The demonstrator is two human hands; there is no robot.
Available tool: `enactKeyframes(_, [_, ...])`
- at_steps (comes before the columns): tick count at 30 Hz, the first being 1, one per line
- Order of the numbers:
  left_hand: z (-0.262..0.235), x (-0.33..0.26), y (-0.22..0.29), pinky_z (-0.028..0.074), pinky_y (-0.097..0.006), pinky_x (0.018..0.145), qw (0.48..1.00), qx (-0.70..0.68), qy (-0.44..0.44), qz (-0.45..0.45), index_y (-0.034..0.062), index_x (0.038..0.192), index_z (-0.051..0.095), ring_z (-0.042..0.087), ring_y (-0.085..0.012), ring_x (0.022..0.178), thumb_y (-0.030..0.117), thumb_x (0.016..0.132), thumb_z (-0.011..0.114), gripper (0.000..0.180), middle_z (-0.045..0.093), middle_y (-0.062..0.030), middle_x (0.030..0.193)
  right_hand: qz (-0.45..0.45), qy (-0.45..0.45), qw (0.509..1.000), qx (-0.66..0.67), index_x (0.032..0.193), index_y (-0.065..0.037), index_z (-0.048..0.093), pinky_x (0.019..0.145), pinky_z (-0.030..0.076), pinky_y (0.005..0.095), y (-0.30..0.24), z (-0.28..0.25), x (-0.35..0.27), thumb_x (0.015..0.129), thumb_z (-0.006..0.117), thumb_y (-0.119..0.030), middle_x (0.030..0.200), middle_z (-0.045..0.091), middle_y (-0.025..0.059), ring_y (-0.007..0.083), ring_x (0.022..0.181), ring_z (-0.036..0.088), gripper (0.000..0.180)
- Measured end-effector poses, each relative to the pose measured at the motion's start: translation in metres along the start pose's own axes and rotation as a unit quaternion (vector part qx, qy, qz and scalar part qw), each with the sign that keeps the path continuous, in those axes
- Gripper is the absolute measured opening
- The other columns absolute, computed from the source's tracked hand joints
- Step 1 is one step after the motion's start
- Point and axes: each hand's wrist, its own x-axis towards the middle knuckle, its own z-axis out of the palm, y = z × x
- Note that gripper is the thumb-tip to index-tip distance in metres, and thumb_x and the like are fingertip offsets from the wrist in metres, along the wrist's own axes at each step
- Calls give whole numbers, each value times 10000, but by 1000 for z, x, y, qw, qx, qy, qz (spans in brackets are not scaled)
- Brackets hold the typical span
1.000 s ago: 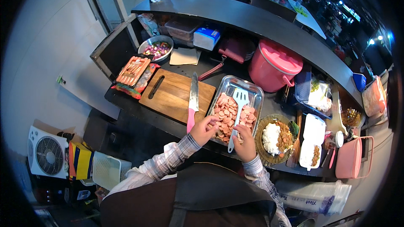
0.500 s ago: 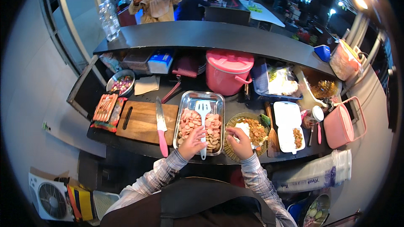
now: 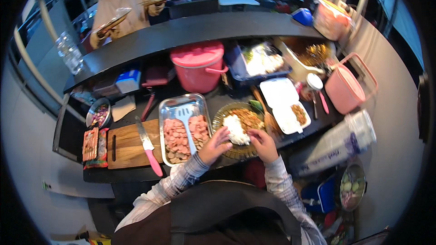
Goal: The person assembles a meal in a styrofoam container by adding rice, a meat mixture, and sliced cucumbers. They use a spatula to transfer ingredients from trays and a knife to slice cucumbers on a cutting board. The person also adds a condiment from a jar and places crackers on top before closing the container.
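A yellowish glass plate [image 3: 234,153] lies in front of me with white rice [image 3: 236,130] and brown chopped food [image 3: 250,119] on it. At its left edge is my left hand [image 3: 215,146], fingers apart and holding nothing. My right hand [image 3: 263,145] is at the plate's right edge, its thumb and fingers apart with nothing visible in them. I cannot tell whether either hand touches the plate. Left of it, a glass tray [image 3: 207,109] holds sliced pink sausage [image 3: 176,134], with a pale slotted spatula [image 3: 187,124] resting on top.
A wooden cutting board [image 3: 131,147] bears a pink-handled knife [image 3: 149,147]. An opened white foam box [image 3: 274,94] with brown food stands right of a wooden spatula [image 3: 269,117]. Behind are a lidded pink bucket [image 3: 197,70] and a raised counter [image 3: 190,27]. Another person [image 3: 122,4] holds plates beyond it.
The view has swung, and the counter now appears tilted. My left hand has gone from over the sausage tray and spatula to the plate's left side. The person opposite appears nearer the counter.
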Motion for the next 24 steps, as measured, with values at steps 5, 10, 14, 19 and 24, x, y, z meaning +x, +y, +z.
enactKeyframes(5, [21,5,6,301,-362,1027,1000,-4,17,-9,21,1365,195,364,-261,1233,119,860,569,636,342,-202,1335,28,-17,999,30,1096,28,543,820,443,248,3,-41,9,855,533,-63,1011,598,78,132,935,561,258])
enactKeyframes(10, [59,19,15,332,-351,999,999,-4,51,-20,27,1366,214,397,-254,1208,124,877,532,591,357,-205,1327,13,-47,999,5,1115,27,536,833,432,237,-6,-100,24,861,530,-72,986,602,76,121,927,556,272])
enactKeyframes(14, [86,41,12,362,-311,955,996,-18,77,-50,44,1359,246,442,-226,1169,151,886,515,555,413,-177,1299,-24,-44,998,-37,1060,12,584,760,464,254,8,-162,48,841,563,-111,926,630,82,134,843,592,253])
enactKeyframes(19, [110,66,11,360,-328,945,992,16,110,-66,76,1372,230,452,-221,1163,258,889,504,584,408,-158,1323,14,-41,998,-42,1082,4,571,726,464,241,12,-235,92,832,574,-127,890,618,88,116,794,571,282])
enactKeyframes(24, [128,80,10,368,-336,939,985,26,155,-72,61,1369,227,466,-233,1149,266,895,496,582,419,-174,1308,-7,30,994,-106,1014,-12,605,696,474,265,51,-300,143,777,601,-152,830,640,101,159,712,601,275])
